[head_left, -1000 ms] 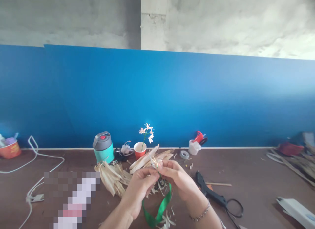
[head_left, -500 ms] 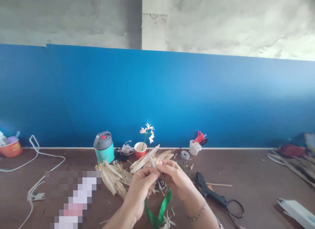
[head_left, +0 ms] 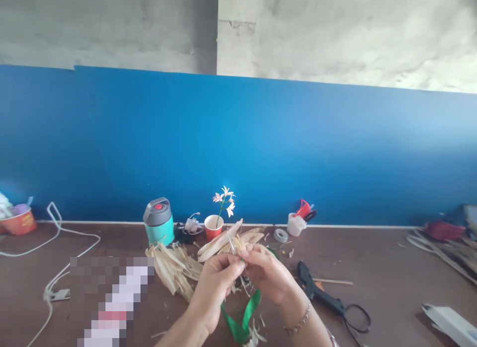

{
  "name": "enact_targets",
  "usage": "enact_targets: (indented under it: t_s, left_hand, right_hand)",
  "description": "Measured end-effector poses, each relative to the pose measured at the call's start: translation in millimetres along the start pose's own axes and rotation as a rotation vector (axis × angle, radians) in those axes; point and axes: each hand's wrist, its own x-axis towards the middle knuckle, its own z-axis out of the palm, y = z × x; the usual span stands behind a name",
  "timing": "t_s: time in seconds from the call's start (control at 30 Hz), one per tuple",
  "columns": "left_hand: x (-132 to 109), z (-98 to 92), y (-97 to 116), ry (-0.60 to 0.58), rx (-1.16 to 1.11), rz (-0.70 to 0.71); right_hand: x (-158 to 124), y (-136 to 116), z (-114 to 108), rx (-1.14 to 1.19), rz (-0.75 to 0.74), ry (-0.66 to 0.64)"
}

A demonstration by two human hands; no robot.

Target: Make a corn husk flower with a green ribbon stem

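Note:
My left hand (head_left: 219, 280) and my right hand (head_left: 266, 272) meet at the fingertips above the table, both pinched closed. Between them is a small pale husk piece (head_left: 238, 244), with a thin whitish sliver (head_left: 231, 244) pointing up; the fingers hide most of it. Below the hands a green ribbon (head_left: 238, 331) makes a loop; whether its upper ends reach my fingers is unclear. Beyond the hands lie dried husks (head_left: 219, 242), and another bunch of husks (head_left: 173, 267) is to the left. White flowers on a green stem (head_left: 223, 200) stand in a red paper cup (head_left: 213, 232).
A teal jar (head_left: 159, 230) stands back left, near a white charger (head_left: 192, 224). At the right lie a black glue gun (head_left: 316, 290) with its cord, a tape roll (head_left: 280, 235) and a white box (head_left: 450, 322). A white cup (head_left: 296, 225) holds red-handled tools. White cable (head_left: 55, 277) runs along the left.
The view has shifted slightly. My right fingers have turned a little over the left fingertips, and the whitish sliver stands out more clearly. Both hands stay together.

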Motion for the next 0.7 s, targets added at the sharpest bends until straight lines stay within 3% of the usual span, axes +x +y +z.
enact_targets:
  t_s: [0.2, 0.37, 0.7]
  left_hand:
    - [0.8, -0.4, 0.2, -0.002, 0.011, 0.026]
    - [-0.6, -1.3, 4.3, 0.004, 0.053, 0.003]
    - [-3.0, 2.5, 11.8, 0.119, 0.199, 0.041]
  right_hand:
    - [-0.1, 0.3, -1.0, -0.032, -0.002, -0.009]
    - [0.0, 0.1, 1.4, -0.026, -0.028, 0.061]
    - [0.6, 5.0, 1.8, -0.163, -0.104, 0.160]
